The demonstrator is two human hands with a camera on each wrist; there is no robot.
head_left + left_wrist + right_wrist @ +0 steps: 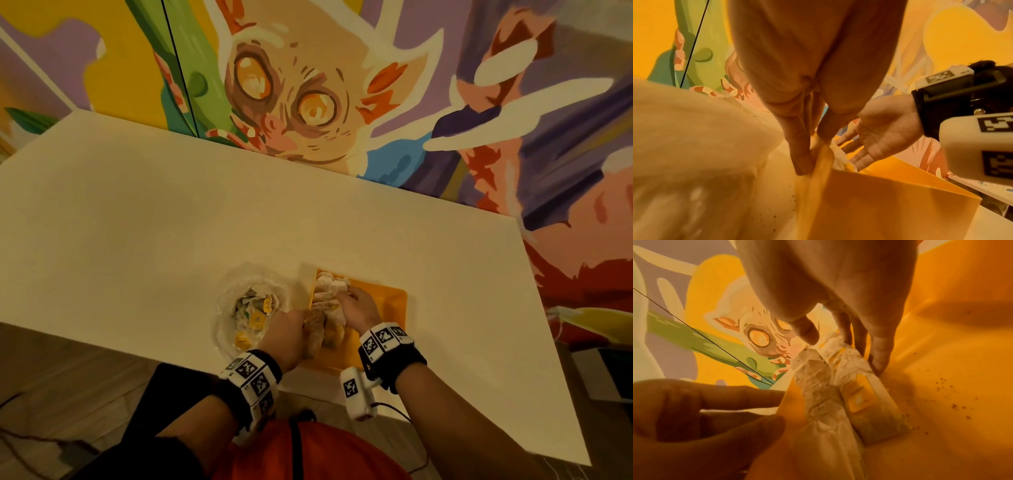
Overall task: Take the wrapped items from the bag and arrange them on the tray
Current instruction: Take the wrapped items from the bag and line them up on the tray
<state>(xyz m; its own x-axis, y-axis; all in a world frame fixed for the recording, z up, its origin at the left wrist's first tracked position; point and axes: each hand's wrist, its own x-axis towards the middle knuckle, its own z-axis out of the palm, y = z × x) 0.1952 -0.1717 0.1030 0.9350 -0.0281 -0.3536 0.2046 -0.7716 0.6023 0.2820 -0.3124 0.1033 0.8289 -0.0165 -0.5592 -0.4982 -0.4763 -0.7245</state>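
A clear plastic bag (253, 301) lies open on the white table (137, 222), with several wrapped items (257, 310) in white paper with yellow labels inside. To its right sits an orange tray (387, 301). A row of wrapped items (329, 291) lies along the tray's left side. My left hand (291, 325) rests with straight fingers (799, 146) against the tray's left rim. My right hand (356, 305) presses the row (822, 386) from the right, its fingers (877, 353) straight and palm (875, 134) open. Neither hand holds anything.
A painted mural wall (308, 102) runs along the table's far edge. Dark crumbs (953, 405) dot the bare tray floor (941, 386) on the right. The table's near edge (102, 339) passes just under my wrists. Some items (603, 359) stand beyond the table's right edge.
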